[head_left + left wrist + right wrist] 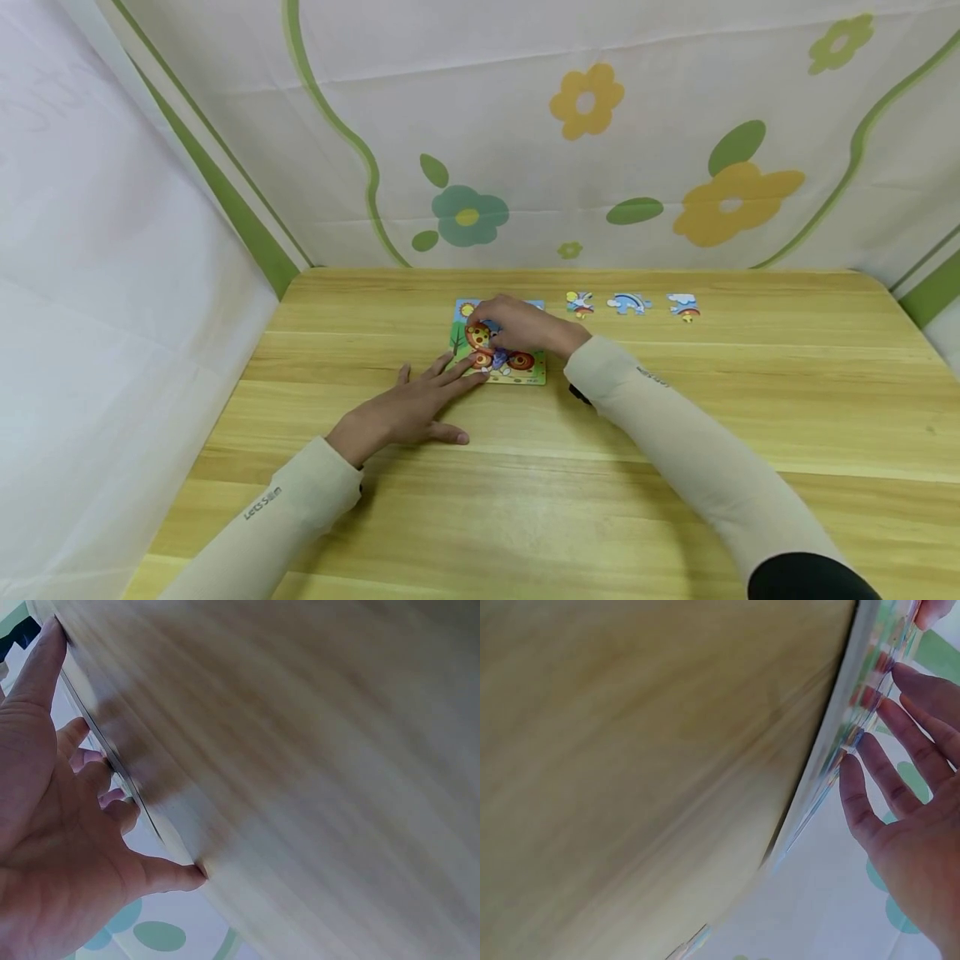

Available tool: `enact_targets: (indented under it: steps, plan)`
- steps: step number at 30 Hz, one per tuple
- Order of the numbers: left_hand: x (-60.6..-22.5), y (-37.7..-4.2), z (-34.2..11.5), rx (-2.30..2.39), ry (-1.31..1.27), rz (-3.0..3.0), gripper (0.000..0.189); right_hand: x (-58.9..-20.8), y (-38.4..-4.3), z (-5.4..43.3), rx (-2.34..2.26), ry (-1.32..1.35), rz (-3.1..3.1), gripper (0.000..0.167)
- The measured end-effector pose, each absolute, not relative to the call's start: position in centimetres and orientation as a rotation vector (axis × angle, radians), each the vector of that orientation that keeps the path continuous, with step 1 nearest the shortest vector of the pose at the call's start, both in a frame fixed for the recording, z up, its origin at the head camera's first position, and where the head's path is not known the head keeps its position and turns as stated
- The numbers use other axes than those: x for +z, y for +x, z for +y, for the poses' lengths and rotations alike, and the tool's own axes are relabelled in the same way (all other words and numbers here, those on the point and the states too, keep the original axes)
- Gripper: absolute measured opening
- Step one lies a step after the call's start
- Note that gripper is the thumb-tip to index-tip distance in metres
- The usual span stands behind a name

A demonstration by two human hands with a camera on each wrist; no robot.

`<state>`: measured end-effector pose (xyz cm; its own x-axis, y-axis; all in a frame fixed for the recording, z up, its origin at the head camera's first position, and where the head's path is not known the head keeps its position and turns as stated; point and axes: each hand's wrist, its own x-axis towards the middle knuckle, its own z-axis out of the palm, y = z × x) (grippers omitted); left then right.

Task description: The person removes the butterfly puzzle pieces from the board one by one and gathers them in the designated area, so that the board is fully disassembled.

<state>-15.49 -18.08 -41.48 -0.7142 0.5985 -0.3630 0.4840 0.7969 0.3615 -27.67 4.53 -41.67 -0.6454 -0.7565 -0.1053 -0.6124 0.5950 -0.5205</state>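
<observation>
Head view: wooden table (675,433) before a white curtain (525,133) printed with flowers and green leaves. Near the far middle of the table, a square puzzle board (525,373) lying flat, showing a tree, a sun and orange-red rounded shapes. Left hand (408,408) flat on the wood, fingers straight and spread, fingertips (474,367) resting on the near left corner of the board; holding nothing. Right hand (517,325) lying palm down over the upper part of the board, fingers bent onto its picture; whether a piece is pinched under them, impossible to tell. Both forearms in beige sleeves (675,433).

To the right of the board, along the far edge and well apart from both hands, three loose puzzle pieces in a row: first piece (580,303), with yellow, blue and red patches; rainbow piece (628,302), with a blue arc between white clouds; third piece (683,306), farthest right, with a cloud and a small rainbow.

Left wrist view: left hand (60,825) open against the blurred table surface (315,765), thumb tip and fingertips touching it.

Right wrist view: right hand (915,825) with fingers extended toward the thin edge of the puzzle board (862,720), seen edge-on and blurred; fingertips (851,765) at that edge, wood grain (645,765) filling the rest of the picture
</observation>
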Motion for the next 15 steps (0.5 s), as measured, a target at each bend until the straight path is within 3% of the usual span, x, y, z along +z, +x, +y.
enact_targets:
  steps: [15]
  plan:
    - [-41.48,-15.44,-18.07,0.321,0.81,2.523,0.09,-41.8,-27.8,4.41,-0.623,-1.101,2.495,0.046]
